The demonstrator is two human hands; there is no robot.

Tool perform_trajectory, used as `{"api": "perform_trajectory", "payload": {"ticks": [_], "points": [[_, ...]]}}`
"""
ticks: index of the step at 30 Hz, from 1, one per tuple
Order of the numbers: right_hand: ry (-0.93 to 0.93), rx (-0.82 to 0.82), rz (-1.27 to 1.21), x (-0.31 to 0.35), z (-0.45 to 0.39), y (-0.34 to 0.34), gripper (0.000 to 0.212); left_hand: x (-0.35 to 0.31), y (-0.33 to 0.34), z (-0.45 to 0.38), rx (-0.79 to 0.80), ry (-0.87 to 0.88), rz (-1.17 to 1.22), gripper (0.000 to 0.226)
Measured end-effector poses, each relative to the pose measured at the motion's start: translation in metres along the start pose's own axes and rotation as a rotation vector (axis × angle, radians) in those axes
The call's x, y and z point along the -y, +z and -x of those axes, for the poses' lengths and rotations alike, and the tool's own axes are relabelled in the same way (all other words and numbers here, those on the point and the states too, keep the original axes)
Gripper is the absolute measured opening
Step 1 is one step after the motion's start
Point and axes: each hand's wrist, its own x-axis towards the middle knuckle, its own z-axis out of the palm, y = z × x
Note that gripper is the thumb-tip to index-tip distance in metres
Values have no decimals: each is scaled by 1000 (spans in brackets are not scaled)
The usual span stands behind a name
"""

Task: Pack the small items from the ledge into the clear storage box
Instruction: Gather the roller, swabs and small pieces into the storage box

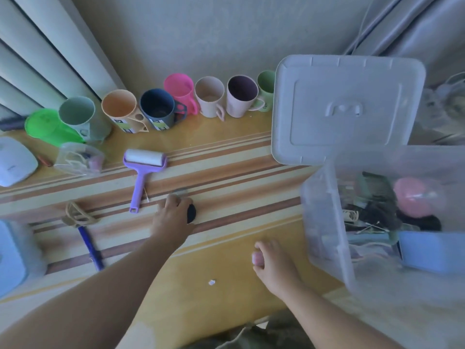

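Note:
My left hand [172, 215] lies on the striped ledge [226, 172], its fingers closed over a small round black item [192, 213] that shows only at its right edge. My right hand [270, 263] hovers low near the front of the ledge with curled fingers and nothing visible in it. The clear storage box [327, 222] stands open at the right and holds a pink round thing [412, 197], a blue block [432, 251] and dark tangled bits. Still on the ledge are a purple lint roller [144, 172], a blue pen [90, 248] and rubber bands [75, 214].
The box's lid [347, 109] leans against the wall behind the box. A row of coloured mugs [161, 109] lines the wall. A green dish [47, 127], a clear bag of bits [79, 158] and a white device [13, 161] sit at the left. A paper scrap [211, 282] lies near the front.

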Motion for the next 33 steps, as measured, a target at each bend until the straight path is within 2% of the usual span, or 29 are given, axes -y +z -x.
{"api": "perform_trajectory", "payload": {"ticks": [2, 6, 9, 13, 17, 21, 25, 29, 33], "points": [[-44, 13, 39, 3, -1, -4, 18, -9, 5, 11, 27, 36, -23, 49], [-97, -19, -3, 19, -3, -15, 22, -26, 14, 35, 93, 40, -12, 69], [-222, -121, -128, 39, 9, -40, 20, -46, 10, 58, 23, 58, 132, 70], [-414, -303, -316, 50, 41, -110, 19, -85, -23, 77, -127, 221, 293, 70], [-528, -474, -262, 10, 73, -188, 26, -148, -71, 87, -278, 377, 298, 69], [-352, -497, -229, -90, 79, -239, 25, -224, -89, 93, -333, 534, 307, 71], [-122, -458, -97, -215, 85, -260, 17, -302, -75, 103, -334, 639, 228, 69], [80, -411, -18, -309, 103, -276, 23, -377, -46, 105, -230, 746, 179, 66], [80, -322, 37, -354, 113, -272, 28, -447, -11, 96, -110, 819, 173, 66]]}}
